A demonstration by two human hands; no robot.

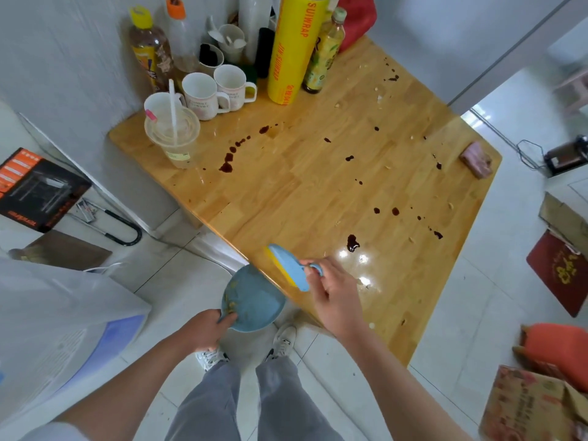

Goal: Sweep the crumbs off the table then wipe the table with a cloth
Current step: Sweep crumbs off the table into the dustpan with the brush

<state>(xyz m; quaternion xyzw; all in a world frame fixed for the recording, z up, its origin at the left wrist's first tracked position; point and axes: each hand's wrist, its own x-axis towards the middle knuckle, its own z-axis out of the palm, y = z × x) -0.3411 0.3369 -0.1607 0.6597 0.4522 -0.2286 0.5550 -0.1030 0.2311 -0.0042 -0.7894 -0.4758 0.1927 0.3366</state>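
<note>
My right hand (334,297) grips the handle of a small blue brush with yellow bristles (288,265) at the near edge of the wooden table (302,186). Just below that edge my left hand (211,326) holds a blue dustpan (254,302) with some crumbs lying in it. Pale crumbs (378,98) and dark brown sauce spots (226,165) are scattered over the tabletop. A folded pinkish cloth (476,159) lies at the table's far right corner.
At the table's back stand mugs (203,95), a plastic cup with a straw (173,138), bottles (323,52) and a yellow wrap roll (291,49). Cardboard boxes (534,405), an orange object (560,342) and a red mat (560,275) lie on the tiled floor to the right. A white appliance (57,332) stands left.
</note>
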